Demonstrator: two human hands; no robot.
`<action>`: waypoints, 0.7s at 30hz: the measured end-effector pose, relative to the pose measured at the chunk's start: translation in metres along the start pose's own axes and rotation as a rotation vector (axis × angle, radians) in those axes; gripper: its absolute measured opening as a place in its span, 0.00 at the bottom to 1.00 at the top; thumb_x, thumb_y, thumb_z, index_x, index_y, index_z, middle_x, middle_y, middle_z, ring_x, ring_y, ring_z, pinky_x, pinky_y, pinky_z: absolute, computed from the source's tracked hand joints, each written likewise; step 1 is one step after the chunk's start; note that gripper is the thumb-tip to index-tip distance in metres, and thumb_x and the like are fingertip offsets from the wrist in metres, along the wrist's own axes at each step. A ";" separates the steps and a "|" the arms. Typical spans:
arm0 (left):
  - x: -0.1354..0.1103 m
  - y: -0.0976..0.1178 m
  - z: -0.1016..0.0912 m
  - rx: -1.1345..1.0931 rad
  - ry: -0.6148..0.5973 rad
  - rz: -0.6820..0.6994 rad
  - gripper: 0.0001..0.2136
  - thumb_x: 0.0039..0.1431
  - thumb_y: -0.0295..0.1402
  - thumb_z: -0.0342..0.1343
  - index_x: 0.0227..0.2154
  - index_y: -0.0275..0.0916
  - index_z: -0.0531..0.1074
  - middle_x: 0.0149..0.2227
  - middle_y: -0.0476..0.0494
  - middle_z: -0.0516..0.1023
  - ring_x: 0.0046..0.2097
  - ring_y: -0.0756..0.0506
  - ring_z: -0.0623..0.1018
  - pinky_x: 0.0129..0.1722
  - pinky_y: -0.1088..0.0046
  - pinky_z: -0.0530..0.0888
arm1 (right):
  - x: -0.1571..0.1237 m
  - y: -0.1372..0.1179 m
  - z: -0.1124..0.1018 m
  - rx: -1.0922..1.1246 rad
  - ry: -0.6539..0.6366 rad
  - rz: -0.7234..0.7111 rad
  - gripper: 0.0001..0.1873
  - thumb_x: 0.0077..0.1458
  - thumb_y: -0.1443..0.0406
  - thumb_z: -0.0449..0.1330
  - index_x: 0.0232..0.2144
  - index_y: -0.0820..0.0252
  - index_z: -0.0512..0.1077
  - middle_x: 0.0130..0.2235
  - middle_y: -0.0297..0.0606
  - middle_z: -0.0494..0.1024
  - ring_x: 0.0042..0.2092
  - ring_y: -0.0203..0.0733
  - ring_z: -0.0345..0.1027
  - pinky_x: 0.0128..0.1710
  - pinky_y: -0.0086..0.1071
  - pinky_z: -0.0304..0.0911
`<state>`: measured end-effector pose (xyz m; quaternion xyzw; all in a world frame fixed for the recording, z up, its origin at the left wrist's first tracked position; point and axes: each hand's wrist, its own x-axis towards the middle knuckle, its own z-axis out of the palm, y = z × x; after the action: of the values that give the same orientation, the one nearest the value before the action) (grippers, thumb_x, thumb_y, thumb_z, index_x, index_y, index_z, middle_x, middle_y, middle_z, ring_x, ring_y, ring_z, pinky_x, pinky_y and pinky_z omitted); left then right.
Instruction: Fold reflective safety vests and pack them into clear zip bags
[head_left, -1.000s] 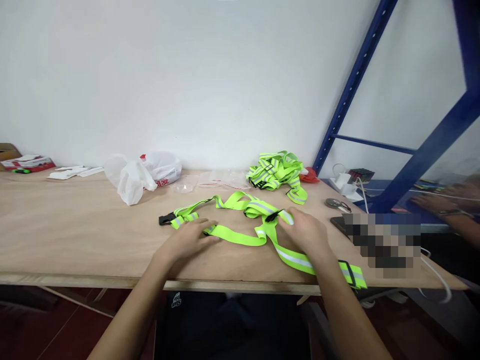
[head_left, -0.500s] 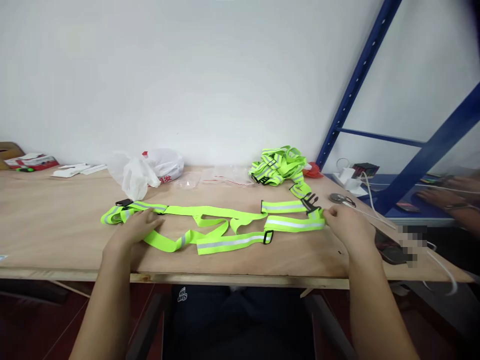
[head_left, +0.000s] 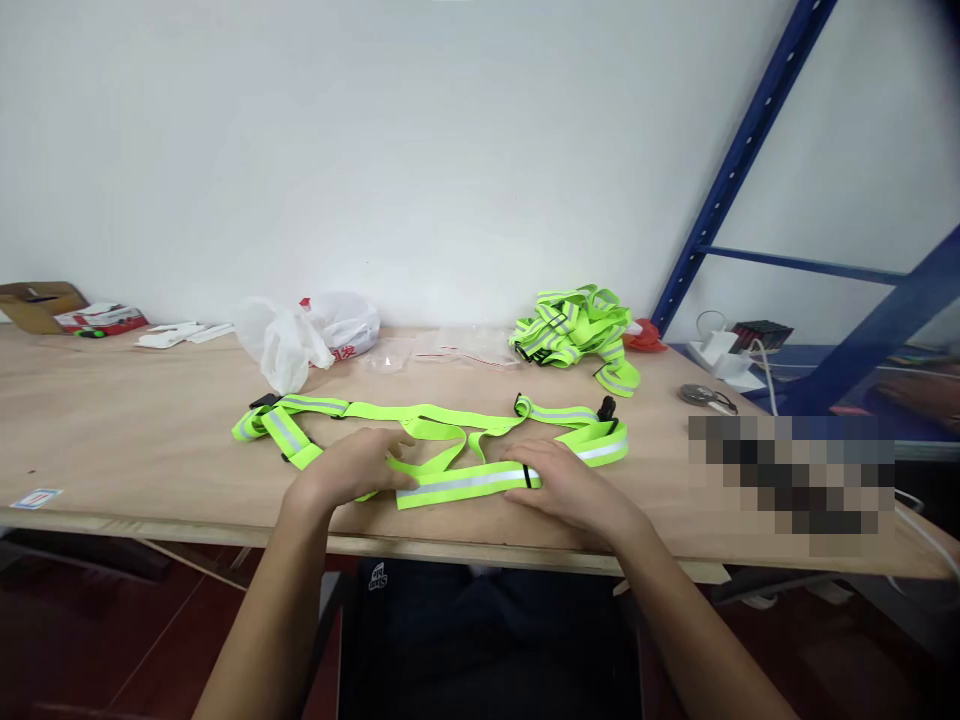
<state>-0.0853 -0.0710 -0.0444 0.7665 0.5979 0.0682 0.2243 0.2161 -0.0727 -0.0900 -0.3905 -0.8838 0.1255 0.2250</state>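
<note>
A neon-yellow reflective strap vest [head_left: 435, 418] with black buckles lies spread out on the wooden table [head_left: 135, 430]. My left hand [head_left: 352, 468] rests palm down on its lower left strap, fingers loosely curled over the webbing. My right hand [head_left: 559, 482] lies on the lower right strap beside a black slider, fingers flat and extended. Both hands sit close together near the table's front edge.
A pile of similar neon vests [head_left: 581, 330] lies at the back right. A white plastic bag [head_left: 307, 335] and clear bags [head_left: 442, 350] sit at the back. Blue shelving [head_left: 750, 150] stands at the right, where another person's hand [head_left: 926, 385] shows. Boxes [head_left: 67, 310] are at the far left.
My hands were far apart at the ends of the stretched vest; both have since moved inward to the middle lower strap. The vest's ends have folded in slightly.
</note>
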 end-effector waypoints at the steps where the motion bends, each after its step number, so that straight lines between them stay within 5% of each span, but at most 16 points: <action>1: 0.001 -0.005 0.000 0.013 0.009 -0.027 0.22 0.46 0.42 0.63 0.46 0.44 0.77 0.46 0.43 0.82 0.47 0.35 0.80 0.42 0.66 0.74 | 0.000 0.002 0.000 0.006 0.011 0.023 0.21 0.55 0.66 0.63 0.51 0.51 0.75 0.54 0.40 0.79 0.56 0.50 0.70 0.58 0.44 0.62; 5: 0.001 -0.019 -0.008 0.029 -0.014 -0.058 0.15 0.49 0.44 0.60 0.39 0.43 0.78 0.38 0.45 0.81 0.39 0.38 0.80 0.32 0.69 0.70 | -0.004 0.017 -0.014 -0.013 0.119 0.198 0.15 0.57 0.63 0.60 0.47 0.53 0.77 0.49 0.41 0.81 0.51 0.50 0.73 0.53 0.43 0.64; 8: 0.000 -0.019 -0.013 -0.049 -0.027 0.041 0.11 0.55 0.43 0.55 0.33 0.42 0.76 0.32 0.47 0.79 0.35 0.41 0.78 0.30 0.70 0.68 | -0.009 0.029 -0.028 -0.002 0.223 0.267 0.09 0.59 0.60 0.58 0.34 0.55 0.78 0.44 0.39 0.82 0.47 0.49 0.74 0.48 0.39 0.65; 11: -0.001 -0.011 -0.014 -0.091 0.055 0.091 0.12 0.60 0.44 0.52 0.31 0.41 0.73 0.31 0.48 0.77 0.34 0.43 0.76 0.30 0.71 0.66 | -0.014 0.036 -0.039 0.038 0.359 0.301 0.16 0.59 0.58 0.56 0.21 0.55 0.72 0.39 0.39 0.83 0.43 0.47 0.75 0.45 0.36 0.65; 15: -0.004 0.006 -0.010 -0.168 0.151 0.141 0.17 0.63 0.50 0.51 0.35 0.42 0.74 0.35 0.47 0.79 0.37 0.42 0.76 0.33 0.70 0.68 | -0.019 0.040 -0.046 0.057 0.522 0.341 0.15 0.57 0.58 0.57 0.21 0.55 0.73 0.37 0.39 0.83 0.43 0.48 0.76 0.43 0.35 0.65; 21: 0.003 0.020 0.011 -0.008 0.103 0.212 0.15 0.54 0.49 0.61 0.31 0.41 0.72 0.35 0.45 0.77 0.37 0.40 0.75 0.34 0.68 0.67 | -0.020 0.038 -0.046 0.057 0.602 0.348 0.15 0.57 0.57 0.56 0.22 0.56 0.72 0.36 0.40 0.83 0.40 0.48 0.76 0.43 0.36 0.66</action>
<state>-0.0628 -0.0750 -0.0465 0.8200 0.5239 0.1334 0.1877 0.2747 -0.0603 -0.0716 -0.5485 -0.6942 0.0659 0.4614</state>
